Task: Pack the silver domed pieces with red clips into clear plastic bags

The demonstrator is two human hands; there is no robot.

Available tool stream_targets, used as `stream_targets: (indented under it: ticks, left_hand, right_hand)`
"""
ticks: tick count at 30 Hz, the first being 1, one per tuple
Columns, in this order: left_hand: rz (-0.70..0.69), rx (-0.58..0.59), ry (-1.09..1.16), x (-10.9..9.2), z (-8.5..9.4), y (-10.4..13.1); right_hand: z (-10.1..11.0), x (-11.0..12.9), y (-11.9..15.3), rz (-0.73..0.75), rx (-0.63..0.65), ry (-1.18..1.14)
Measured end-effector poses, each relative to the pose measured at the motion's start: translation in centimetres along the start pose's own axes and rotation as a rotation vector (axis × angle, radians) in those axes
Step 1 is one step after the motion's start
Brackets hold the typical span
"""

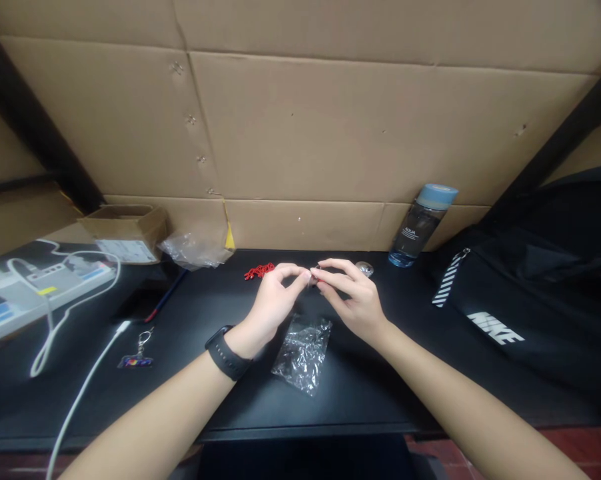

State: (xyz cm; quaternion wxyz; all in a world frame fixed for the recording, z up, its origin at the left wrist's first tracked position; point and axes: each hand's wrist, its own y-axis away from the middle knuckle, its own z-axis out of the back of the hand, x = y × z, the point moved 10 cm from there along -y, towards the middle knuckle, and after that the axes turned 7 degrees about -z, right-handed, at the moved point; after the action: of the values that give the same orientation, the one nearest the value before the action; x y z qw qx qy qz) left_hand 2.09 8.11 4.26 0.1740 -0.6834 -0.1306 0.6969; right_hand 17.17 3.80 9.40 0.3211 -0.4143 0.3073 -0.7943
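My left hand [275, 300], with a black watch [227, 353] on its wrist, and my right hand [353, 293] meet above the black desk. Both pinch at one spot with thumb and fingertips. Something tiny sits between them, with a hint of red by the right fingertips; it is too small to name. Behind my left hand lies a red cord [259, 271] in a loose heap. A clear plastic bag [303, 353] rests flat just below the hands. Past my right hand is a small round shiny object [364, 268], partly hidden by the fingers.
On the left are a power strip [55, 283] with white cables, a phone [143, 301], a keychain [136, 361], an open cardboard box [125, 233] and crumpled plastic [193, 251]. A water bottle [420, 227] and a black bag [530, 287] stand on the right. Cardboard [330, 133] walls the back.
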Motion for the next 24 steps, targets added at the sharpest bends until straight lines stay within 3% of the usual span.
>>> stream_targets:
  ticks: [11,16,20,24]
  left_hand:
    - [0.003,-0.019,-0.047,0.3,0.1,0.0]
    - [-0.072,0.017,-0.164,0.1,0.2,-0.3]
    - [-0.125,0.133,-0.338,-0.2,0.0,-0.8]
    - [-0.238,0.225,-0.573,-2.1,0.4,-1.1]
  right_hand:
    - [-0.8,-2.0,0.5,-0.158,0.072,-0.297]
    - [-1.0,-2.0,0.3,-0.167,0.107,-0.244]
    - [-1.0,-1.5,-0.1,-0.136,0.164,-0.162]
    - [-0.7,-1.3,-0.4,-0.096,0.249,-0.043]
